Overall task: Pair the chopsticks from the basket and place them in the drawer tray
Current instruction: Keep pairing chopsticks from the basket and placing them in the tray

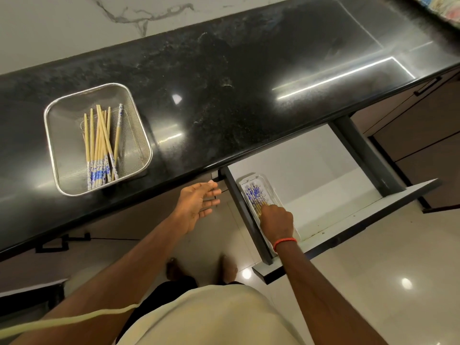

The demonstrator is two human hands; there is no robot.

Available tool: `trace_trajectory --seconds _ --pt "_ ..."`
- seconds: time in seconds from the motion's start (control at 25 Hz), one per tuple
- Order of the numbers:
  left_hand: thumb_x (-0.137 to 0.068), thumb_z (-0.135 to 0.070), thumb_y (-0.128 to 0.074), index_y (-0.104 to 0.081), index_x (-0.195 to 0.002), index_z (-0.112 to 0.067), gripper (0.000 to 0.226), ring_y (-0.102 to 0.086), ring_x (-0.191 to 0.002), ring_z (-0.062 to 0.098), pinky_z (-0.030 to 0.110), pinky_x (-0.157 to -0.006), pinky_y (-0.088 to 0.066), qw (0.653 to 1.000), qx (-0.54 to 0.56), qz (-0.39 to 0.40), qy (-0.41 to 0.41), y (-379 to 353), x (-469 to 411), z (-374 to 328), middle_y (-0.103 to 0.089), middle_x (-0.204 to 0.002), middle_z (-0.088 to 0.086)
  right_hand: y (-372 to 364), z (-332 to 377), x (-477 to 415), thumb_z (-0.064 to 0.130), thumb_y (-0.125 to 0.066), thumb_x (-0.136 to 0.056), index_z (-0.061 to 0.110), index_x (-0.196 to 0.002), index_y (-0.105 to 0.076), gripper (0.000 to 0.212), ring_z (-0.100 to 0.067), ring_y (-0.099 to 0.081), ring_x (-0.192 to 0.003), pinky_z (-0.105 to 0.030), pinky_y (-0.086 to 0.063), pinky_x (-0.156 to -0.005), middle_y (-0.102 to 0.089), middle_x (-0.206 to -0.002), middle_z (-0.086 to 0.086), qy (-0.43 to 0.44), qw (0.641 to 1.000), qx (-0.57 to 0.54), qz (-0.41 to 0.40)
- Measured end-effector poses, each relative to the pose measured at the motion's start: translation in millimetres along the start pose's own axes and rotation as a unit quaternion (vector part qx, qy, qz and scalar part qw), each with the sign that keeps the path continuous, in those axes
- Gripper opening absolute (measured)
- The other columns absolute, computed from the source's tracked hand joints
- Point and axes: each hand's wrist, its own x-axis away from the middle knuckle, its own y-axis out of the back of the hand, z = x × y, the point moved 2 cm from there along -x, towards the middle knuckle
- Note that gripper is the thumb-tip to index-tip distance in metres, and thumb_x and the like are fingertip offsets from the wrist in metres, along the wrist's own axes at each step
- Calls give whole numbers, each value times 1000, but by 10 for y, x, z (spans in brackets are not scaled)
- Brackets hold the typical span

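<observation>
Basket (62,155): on the black table (224,95), holding loose chopsticks (99,145).
Drawer (323,170): open.
Tray (271,188): at the drawer's left side, chopsticks inside.
Right hand (277,220): on the tray's chopsticks.
Left hand (196,205): open, empty, below the table edge.

Tray chopsticks: the lower ends of the blue-patterned wooden chopsticks (255,196) in the white plastic tray (270,188) are hidden under the right hand (277,220).
Right fingertips: curled out of sight; the grip cannot be told.
Tray near end: covered by the right wrist with its orange band (285,243).
Top right corner: a pale patterned object (440,5), blurred and cut off.
Feet: blurred, dim.
</observation>
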Motion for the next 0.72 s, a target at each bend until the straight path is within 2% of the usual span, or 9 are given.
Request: trace_trajectory --seconds 0.2,0.32,0.4,0.52,0.72 --pt "-97 -34 -64 -73 -112 -19 24 -76 -93 16 33 -82 -54 997 -17 1 -76 123 192 -222 -80 -105 -2 772 346 -37 37 -56 -95 21 -94 -70 21 -26 -69 -79 -33 -54 -66 -72 -87 -4 15 985 -111 -132" --pt "-97 -34 -63 -73 -112 -21 21 -77 -89 13 20 -67 -55 988 -32 3 -154 327 359 -430 -80 -102 -4 1309 648 -98 43 -58 -95 20 -102 -72 28 -26 -69 -84 -37 -57 -71 -73 -92 -4 62 962 -183 -193" --pt "-97 -32 -64 -73 -111 -20 21 -78 -86 15 16 -63 -55 980 -28 -9 -199 513 484 -576 -81 -99 -5 1606 834 -137 44 -59 -95 20 -103 -71 29 -22 -69 -82 -37 -59 -71 -74 -91 -2 94 946 -212 -225" --pt "-97 -31 -63 -72 -108 -19 18 -77 -81 17 20 -65 -58 969 -11 -41 -245 857 664 -794 -80 -99 -2 1951 1158 -186 47 -59 -94 22 -99 -71 28 -16 -68 -76 -35 -59 -67 -73 -85 3 132 930 -235 -250" --pt "-97 -33 -62 -73 -108 -16 23 -76 -83 22 29 -72 -61 952 32 -95 -289 1414 848 -1079 -80 -100 1 2259 1862 -237 54 -60 -89 25 -93 -72 32 -16 -68 -74 -36 -59 -66 -73 -81 8 178 920 -241 -253"
